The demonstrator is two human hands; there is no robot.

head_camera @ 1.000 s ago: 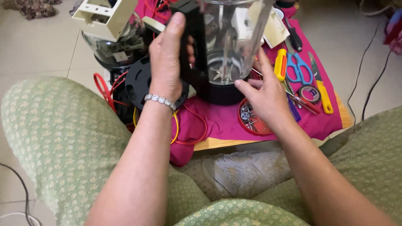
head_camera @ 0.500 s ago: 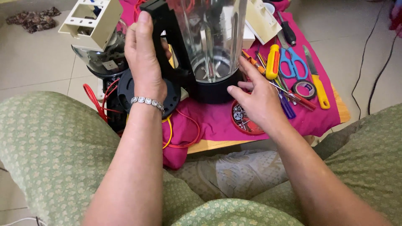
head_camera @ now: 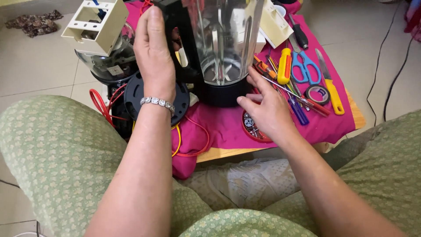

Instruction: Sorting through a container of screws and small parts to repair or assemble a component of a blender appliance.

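Starting nearest the camera, two knees in green patterned trousers [head_camera: 52, 162] are seen at either side, with both forearms stretched forward between them. A silver bracelet [head_camera: 158, 103] is worn on the left wrist. The left hand [head_camera: 153, 52] is wrapped around the black handle [head_camera: 177, 30] of the blender jug [head_camera: 223, 44], with the fingers closed on it. The right hand [head_camera: 265, 107] is laid against the jug's black base [head_camera: 221, 94], its fingers narrowly spread and touching the base rather than closed around anything. The jug is held upright on the pink cloth [head_camera: 228, 127] that covers the low wooden worktop [head_camera: 219, 153], and blades can be made out at the bottom of its clear wall. A small round red tray of metal parts [head_camera: 252, 127] lies just under the right hand. A black ribbed disc [head_camera: 136, 94] is seen below the left wrist, with red and yellow wires [head_camera: 184, 140] trailing over the cloth's edge. To the right, a roll of dark tape [head_camera: 318, 93], blue-handled scissors [head_camera: 305, 68], a yellow-handled knife [head_camera: 333, 94] and a yellow-handled screwdriver [head_camera: 285, 66] are laid out on the cloth. Farther left, a cream plastic housing [head_camera: 98, 26] is perched on a clear bowl-shaped part [head_camera: 105, 66]. A crumpled rag [head_camera: 37, 24] lies on the tiled floor [head_camera: 35, 66] beyond.
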